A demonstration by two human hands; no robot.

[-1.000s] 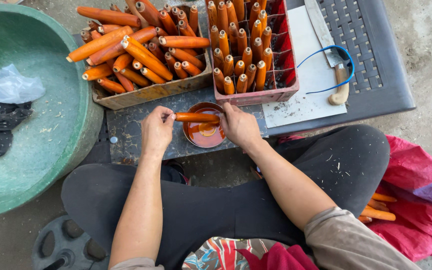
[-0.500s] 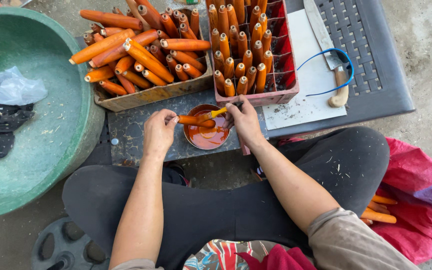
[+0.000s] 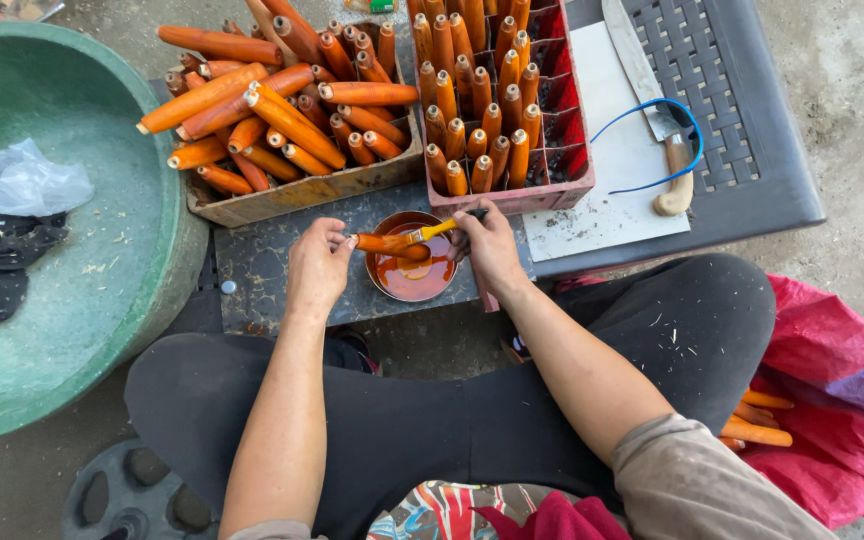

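My left hand point(image 3: 317, 268) holds one end of an orange tube point(image 3: 389, 243) level over a small round bowl of orange-brown paint point(image 3: 412, 275). My right hand point(image 3: 487, 248) grips a small brush point(image 3: 442, 228) whose bristles rest on the tube. Behind the bowl stands a red crate point(image 3: 552, 190) with several orange tubes upright in its cells. To its left a brown wooden box point(image 3: 297, 190) holds a loose pile of orange tubes.
A big green basin point(image 3: 102, 270) with a black cloth and a clear plastic bag sits at the left. A knife point(image 3: 652, 110) and a blue cord lie on white paper on a grey plastic surface. Red bag with more tubes point(image 3: 822, 400) at the right.
The brush came up out of the bowl and now lies on the tube. The tube moved slightly lower and nearer over the bowl; both hands stayed in place.
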